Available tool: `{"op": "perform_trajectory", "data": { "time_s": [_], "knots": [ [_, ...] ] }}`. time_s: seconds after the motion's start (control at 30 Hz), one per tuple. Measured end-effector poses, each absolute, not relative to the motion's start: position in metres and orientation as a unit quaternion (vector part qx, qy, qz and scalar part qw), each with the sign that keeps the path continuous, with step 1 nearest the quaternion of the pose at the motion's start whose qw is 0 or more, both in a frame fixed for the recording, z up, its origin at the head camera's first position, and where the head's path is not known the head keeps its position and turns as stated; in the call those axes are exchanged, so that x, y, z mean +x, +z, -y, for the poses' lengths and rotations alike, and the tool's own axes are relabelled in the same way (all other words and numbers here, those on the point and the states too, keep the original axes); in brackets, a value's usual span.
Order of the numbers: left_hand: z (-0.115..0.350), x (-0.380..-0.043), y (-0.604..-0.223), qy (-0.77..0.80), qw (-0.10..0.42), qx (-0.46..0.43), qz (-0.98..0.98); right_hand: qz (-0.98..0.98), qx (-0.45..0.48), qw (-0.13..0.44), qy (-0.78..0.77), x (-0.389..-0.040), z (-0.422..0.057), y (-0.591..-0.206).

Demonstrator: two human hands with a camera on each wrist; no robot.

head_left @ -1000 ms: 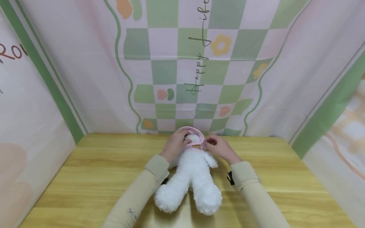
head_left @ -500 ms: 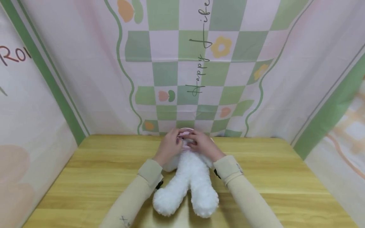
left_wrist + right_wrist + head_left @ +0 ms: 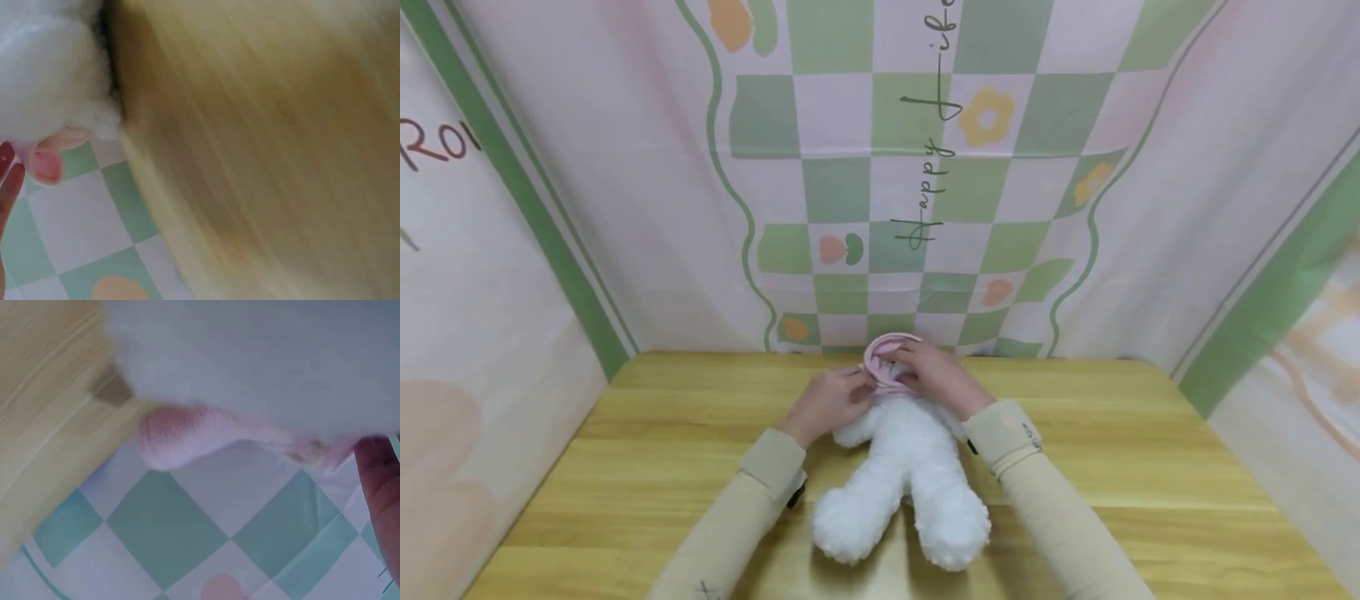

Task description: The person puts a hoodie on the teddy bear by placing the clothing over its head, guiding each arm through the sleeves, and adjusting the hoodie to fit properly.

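On the wooden table lies a white fluffy plush toy [image 3: 910, 454], its legs toward me. Pink cloth with a rounded rim, like a hood [image 3: 872, 360], surrounds its head at the far end. My left hand [image 3: 827, 402] pinches the cloth's left edge beside the head. Over the head's right side is my right hand [image 3: 946, 382], thumb and fingers gripping the cloth inside the rim. The left wrist view shows a pink ear-shaped piece [image 3: 47, 166] below the white fur. In the right wrist view, pink fabric [image 3: 187, 434] hangs near one finger. The toy's face is mostly hidden.
The wooden table [image 3: 685, 467] reaches back to a checkered green and white curtain [image 3: 895, 187], which stands close behind the toy's head. Printed cloth sides [image 3: 497, 350] rise at left and right.
My right hand has gone from the hood's right edge to over the head. My left hand, earlier over the head, has shifted left to the cloth's left edge.
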State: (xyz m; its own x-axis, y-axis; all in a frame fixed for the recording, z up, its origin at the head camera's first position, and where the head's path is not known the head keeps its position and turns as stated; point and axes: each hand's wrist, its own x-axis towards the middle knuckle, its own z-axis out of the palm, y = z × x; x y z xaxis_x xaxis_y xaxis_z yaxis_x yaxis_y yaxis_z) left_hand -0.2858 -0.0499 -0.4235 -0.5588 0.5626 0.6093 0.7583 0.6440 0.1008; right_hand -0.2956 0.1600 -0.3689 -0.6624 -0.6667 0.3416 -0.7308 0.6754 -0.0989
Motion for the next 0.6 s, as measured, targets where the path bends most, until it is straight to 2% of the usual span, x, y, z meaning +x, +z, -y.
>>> {"op": "perform_trajectory", "data": {
  "time_s": [0.13,0.43,0.6],
  "knots": [
    [0.044,-0.287,-0.424,-0.172,0.238,-0.360,0.885,0.897,0.405,0.146,0.103,-0.296,-0.166,-0.368],
    [0.036,-0.288,-0.421,-0.148,0.267,-0.366,0.879,0.922,0.350,0.120,0.114,-0.295,-0.173,-0.370],
    [0.040,-0.290,-0.419,-0.149,0.239,-0.383,0.880,0.930,0.308,0.118,0.164,-0.295,-0.176,-0.372]
  ]
}}
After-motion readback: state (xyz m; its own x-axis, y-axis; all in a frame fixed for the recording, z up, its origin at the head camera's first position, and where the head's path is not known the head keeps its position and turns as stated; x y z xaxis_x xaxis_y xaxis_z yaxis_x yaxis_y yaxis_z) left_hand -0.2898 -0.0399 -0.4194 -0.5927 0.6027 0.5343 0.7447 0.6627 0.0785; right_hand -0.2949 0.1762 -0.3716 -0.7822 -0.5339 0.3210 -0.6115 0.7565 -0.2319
